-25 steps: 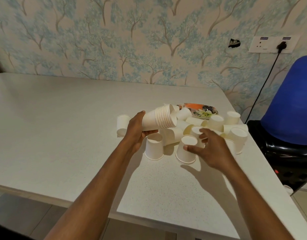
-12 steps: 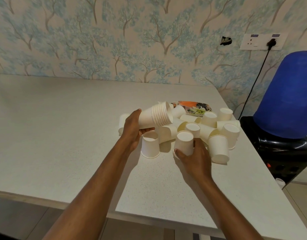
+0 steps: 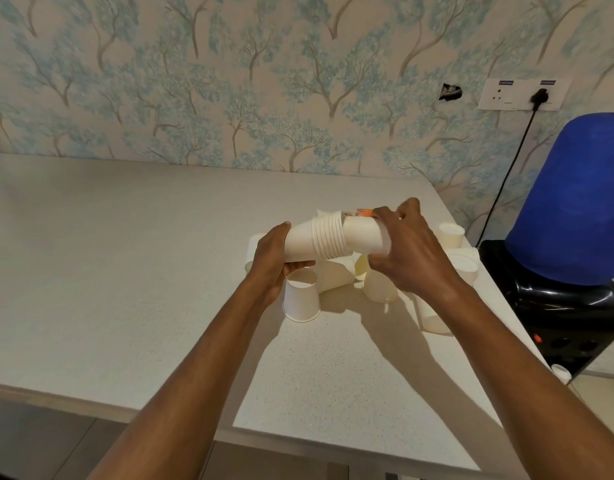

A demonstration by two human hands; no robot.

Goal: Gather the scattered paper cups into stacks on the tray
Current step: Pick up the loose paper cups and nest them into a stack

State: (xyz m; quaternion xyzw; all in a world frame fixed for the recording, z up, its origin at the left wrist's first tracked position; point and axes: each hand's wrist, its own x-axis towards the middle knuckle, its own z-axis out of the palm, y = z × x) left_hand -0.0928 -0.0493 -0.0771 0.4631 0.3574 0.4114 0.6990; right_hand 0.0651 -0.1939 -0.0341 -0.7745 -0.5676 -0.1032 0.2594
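My left hand (image 3: 272,259) grips the closed end of a stack of white paper cups (image 3: 316,240) held sideways above the table. My right hand (image 3: 407,252) holds a single paper cup (image 3: 364,235) whose base is pushed into the stack's open end. Below the hands, several loose cups lie scattered: one upside down (image 3: 301,301), another under my right hand (image 3: 380,287), one upright at the far right (image 3: 451,234). Only an orange sliver of the tray (image 3: 366,212) shows behind the held cups.
The white speckled table (image 3: 125,271) stretches left and toward me. A blue water bottle on a black dispenser (image 3: 572,216) stands just past the table's right edge, with a cord running up to a wall socket (image 3: 521,95). A patterned wall lies behind.
My right hand picked a cup off the table and lifted it up to the open end of the stack. My left hand stayed on the stack, raising it slightly.
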